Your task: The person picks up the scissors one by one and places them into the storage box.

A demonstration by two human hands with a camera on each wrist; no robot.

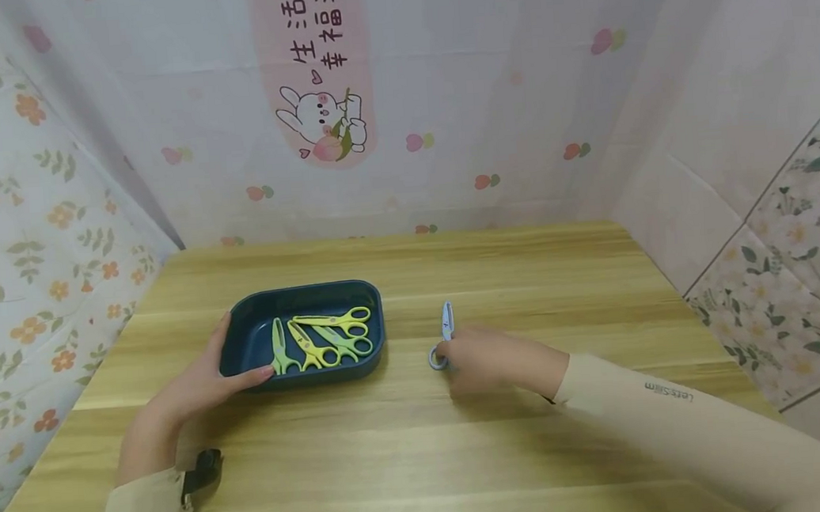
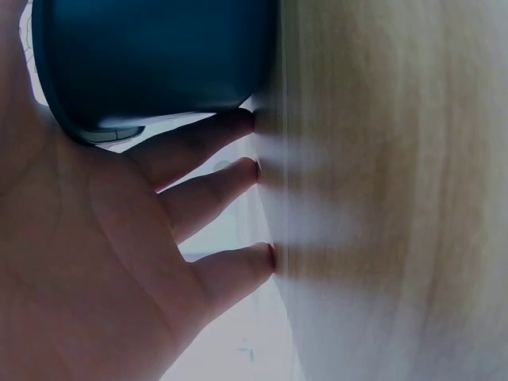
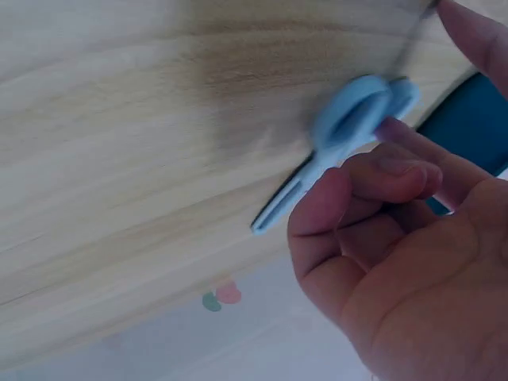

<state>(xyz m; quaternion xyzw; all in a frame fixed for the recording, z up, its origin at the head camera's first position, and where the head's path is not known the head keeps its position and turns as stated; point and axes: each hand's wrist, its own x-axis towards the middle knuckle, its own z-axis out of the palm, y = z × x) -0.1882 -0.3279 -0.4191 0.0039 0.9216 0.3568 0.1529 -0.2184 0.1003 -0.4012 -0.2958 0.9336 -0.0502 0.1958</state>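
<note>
A dark blue rectangular bin (image 1: 242,306) stands left of centre on the table, with several green and yellow scissors (image 1: 312,348) lying in it. My left hand (image 1: 207,372) holds the bin's near left corner, thumb over the front rim. In the left wrist view, three fingertips (image 2: 266,258) touch the tabletop beside the bin wall (image 2: 159,63). To the right of the bin lies a pair of light blue scissors (image 1: 447,321), blades pointing away. Beside their handles is my right hand (image 1: 485,362); one finger touches a handle loop (image 3: 349,111), the thumb stands apart, and other fingers are bent.
The wood-grain table (image 1: 410,462) runs back to a wall hung with printed cloth (image 1: 499,107). Floral cloth (image 1: 34,195) hangs on the left side. A black strap piece (image 1: 204,470) sticks out at the left wrist.
</note>
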